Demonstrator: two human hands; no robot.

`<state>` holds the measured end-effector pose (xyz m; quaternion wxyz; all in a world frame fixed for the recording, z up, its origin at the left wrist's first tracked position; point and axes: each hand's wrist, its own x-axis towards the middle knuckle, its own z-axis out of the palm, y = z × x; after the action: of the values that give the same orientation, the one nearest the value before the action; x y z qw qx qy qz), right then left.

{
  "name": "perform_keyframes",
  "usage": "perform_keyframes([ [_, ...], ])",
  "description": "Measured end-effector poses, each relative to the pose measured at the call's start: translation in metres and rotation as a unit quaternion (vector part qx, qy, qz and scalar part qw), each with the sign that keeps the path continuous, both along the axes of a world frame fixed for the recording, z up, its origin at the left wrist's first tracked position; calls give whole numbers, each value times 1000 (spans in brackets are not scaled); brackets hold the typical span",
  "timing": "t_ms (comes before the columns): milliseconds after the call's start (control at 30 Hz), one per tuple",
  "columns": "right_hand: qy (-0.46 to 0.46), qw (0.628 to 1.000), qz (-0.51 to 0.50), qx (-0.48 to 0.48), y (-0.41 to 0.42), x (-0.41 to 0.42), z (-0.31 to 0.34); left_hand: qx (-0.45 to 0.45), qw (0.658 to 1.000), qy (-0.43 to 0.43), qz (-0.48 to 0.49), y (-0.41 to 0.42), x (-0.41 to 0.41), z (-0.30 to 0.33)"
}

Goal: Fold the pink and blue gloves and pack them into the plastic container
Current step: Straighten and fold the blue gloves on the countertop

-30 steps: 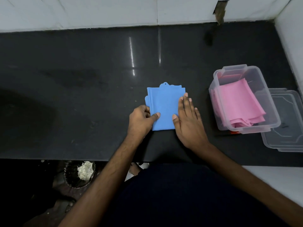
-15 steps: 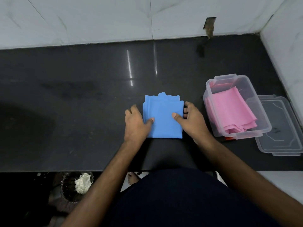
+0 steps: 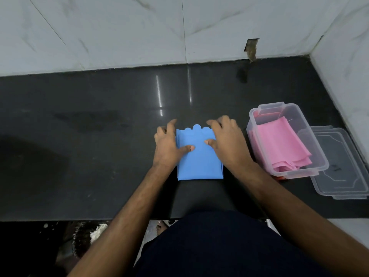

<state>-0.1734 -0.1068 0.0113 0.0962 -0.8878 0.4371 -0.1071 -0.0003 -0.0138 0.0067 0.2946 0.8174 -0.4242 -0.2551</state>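
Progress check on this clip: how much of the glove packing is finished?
Done: pink gloves lie folded in the plastic container. In hand: left hand and right hand grip the folded blue gloves on the counter. Left: pack the blue ones.

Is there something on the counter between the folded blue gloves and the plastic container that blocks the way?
Nothing visible does. Only the right hand lies between the blue gloves and the plastic container, whose top is open with the pink gloves inside; its lid lies at the far side.
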Motion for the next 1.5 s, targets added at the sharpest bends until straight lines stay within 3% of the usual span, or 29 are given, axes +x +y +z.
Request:
perform_keyframes([
  [67,10,999,42,-11,-4,8,1,9,999,-27,-38,-4,0,1],
  [300,54,995,-17,78,-21,29,-1,14,995,-74,-71,-10,-2,5],
  [467,-21,994,-27,108,-22,30,-2,28,985,-127,-109,-14,-1,7],
  [567,-56,992,-3,112,-19,27,-7,46,987,-85,-129,-18,4,14],
  [700,-114,985,8,127,-11,22,-14,21,991,75,-109,-22,11,18],
  [800,-137,982,38,125,-9,19,-13,7,987,115,-113,-24,12,16],
  [1100,-161,984,66,33,-7,7,-4,19,980,122,-153,-25,21,20],
  [1300,-125,988,8,87,-13,17,-10,38,989,102,-100,-34,13,14],
  [1400,-61,998,14,7,-1,17,-9,53,992,69,-95,-40,10,6],
  [1500,-90,994,44,-37,28,10,-8,54,992,74,-90,-44,15,-1],
])
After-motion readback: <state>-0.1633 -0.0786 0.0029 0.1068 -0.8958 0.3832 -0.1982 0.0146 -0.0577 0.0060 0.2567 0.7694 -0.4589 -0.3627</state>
